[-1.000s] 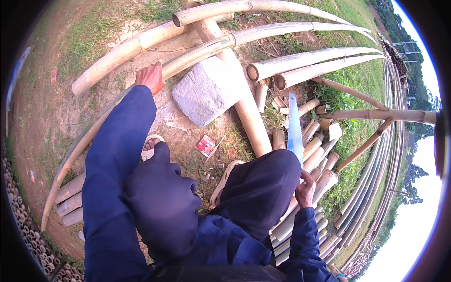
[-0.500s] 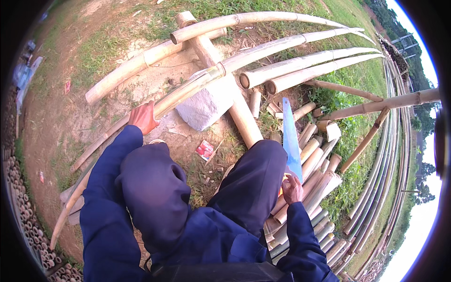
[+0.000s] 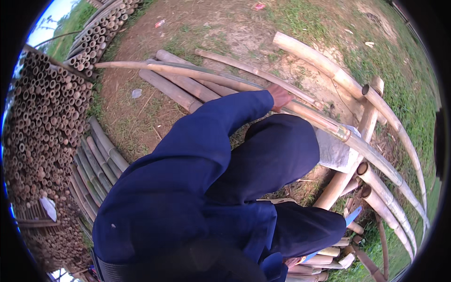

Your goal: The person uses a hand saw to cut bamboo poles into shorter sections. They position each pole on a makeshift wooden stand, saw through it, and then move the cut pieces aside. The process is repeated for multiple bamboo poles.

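A long bamboo pole (image 3: 324, 123) crosses in front of me, from the far left to the right side. My left hand (image 3: 280, 97) is closed over it, just beyond my bent left knee. On the right, the pole passes over a thicker bamboo log (image 3: 369, 120), beside a pale stone block (image 3: 334, 149). Low in the view, my right hand (image 3: 292, 261) grips a hand saw (image 3: 353, 215). My right knee covers the middle of the blade, so only its tip and a stretch near the handle show. The saw is apart from the pole.
Large stacked bamboo (image 3: 51, 117) shows its round ends at the left. Several poles (image 3: 171, 87) lie on the ground beyond my left arm, and greenish ones (image 3: 104, 157) beside it. Short cut pieces (image 3: 324, 260) are heaped at lower right, below more long poles (image 3: 387, 207).
The view has swung left, bringing the stacked bamboo in. My left hand stays on the pole. The saw, fully visible before, is now largely behind my right knee, still in my right hand.
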The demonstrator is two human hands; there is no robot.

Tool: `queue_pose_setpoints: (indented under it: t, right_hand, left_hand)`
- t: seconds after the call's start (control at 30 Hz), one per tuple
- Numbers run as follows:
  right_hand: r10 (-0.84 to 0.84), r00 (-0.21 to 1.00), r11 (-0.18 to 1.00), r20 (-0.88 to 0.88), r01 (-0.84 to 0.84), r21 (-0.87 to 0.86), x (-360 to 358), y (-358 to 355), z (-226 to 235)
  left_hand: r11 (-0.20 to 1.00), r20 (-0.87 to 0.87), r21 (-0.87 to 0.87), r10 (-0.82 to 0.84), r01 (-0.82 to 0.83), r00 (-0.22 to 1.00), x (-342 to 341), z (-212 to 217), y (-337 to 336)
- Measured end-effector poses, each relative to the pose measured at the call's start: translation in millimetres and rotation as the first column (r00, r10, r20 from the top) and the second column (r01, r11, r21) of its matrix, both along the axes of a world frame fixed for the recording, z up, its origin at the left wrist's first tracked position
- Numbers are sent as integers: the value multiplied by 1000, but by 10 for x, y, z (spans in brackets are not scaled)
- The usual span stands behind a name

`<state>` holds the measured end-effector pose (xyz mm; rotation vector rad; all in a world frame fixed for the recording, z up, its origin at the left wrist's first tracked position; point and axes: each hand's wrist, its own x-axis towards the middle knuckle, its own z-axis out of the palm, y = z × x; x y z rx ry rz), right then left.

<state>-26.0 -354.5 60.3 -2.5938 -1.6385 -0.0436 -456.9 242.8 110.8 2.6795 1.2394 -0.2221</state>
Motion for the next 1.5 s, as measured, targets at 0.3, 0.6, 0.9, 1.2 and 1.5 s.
queue_pose_setpoints:
  t: [0.3, 0.6, 0.9, 1.2, 1.5]
  right_hand:
    - [-105, 993, 994, -50, 107, 33, 95, 530, 262]
    - [-279, 932, 922, -230, 327, 206, -59, 302, 949]
    - [25, 869, 664, -495, 355, 658, -574, 720, 2696]
    - [268, 542, 767, -796, 381, 517, -1348, 2665, 1918]
    - [221, 421, 904, -880, 251, 347, -1386, 2847, 1402]
  left_hand:
    - [985, 87, 155, 62, -75, 994, -43, -212, -117]
    - [997, 111, 78, -8, 0, 994, 208, -301, 110]
    - [997, 138, 10, 72, -74, 988, -74, 84, -73]
    - [997, 117, 43, 55, -60, 992, 53, 108, -52]
    - [994, 107, 60, 85, -91, 991, -72, 86, -103]
